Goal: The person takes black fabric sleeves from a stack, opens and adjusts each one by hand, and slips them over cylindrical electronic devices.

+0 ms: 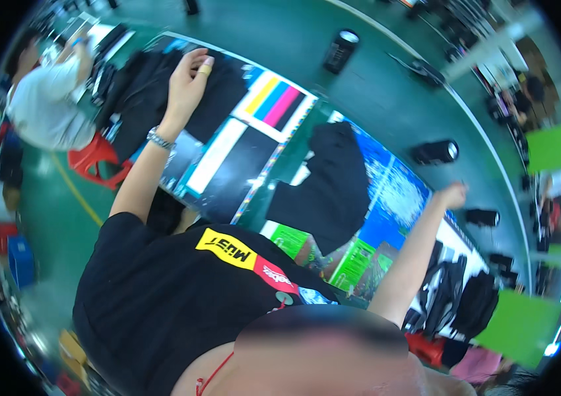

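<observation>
My left hand (190, 78) is raised over dark cloth (138, 82) at the far left part of the table. Its fingers are loosely curved, the thumb stands apart with a yellow band round it, and I see nothing held. A metal bracelet circles that wrist. Between my arms a black garment (330, 181) is spread on the table. My right hand (451, 196) reaches out past the garment, by the table's far right edge. Its fingers look drawn together; anything between them is too small to make out.
The table carries a panel with coloured stripes (275, 100) and blue and green printed sheets (396, 188). Black cylinders (342, 51) stand on the green floor beyond it. Black bundles (455, 290) lie at right. A co-worker (53, 99) sits near a red stool (99, 162) at left.
</observation>
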A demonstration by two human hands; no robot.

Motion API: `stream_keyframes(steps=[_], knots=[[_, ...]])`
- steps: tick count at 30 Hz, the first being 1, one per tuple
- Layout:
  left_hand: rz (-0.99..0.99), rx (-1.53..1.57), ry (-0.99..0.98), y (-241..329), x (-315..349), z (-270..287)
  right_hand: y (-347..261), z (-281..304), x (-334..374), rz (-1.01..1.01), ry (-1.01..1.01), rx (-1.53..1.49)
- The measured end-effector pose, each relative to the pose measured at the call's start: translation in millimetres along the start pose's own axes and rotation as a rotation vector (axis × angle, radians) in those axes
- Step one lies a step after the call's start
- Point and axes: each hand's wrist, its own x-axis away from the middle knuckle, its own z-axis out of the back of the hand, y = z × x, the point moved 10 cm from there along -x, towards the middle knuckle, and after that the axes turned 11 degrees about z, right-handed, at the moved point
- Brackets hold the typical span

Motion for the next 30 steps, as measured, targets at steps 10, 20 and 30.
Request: stream_keyframes(steps=[10, 20, 30], knots=[[-0.300, -0.716, -0.042, -30, 49, -26, -231, 23, 147, 0.533, -0.223, -0.377], [0.429, 0.743, -0.630, 26, 70, -100, -296, -51, 335, 0.173, -1.145, -0.828], [0.640, 1.206, -0.834, 49, 98, -130, -285, -55, 363, -0.651, -1.285, -1.380]])
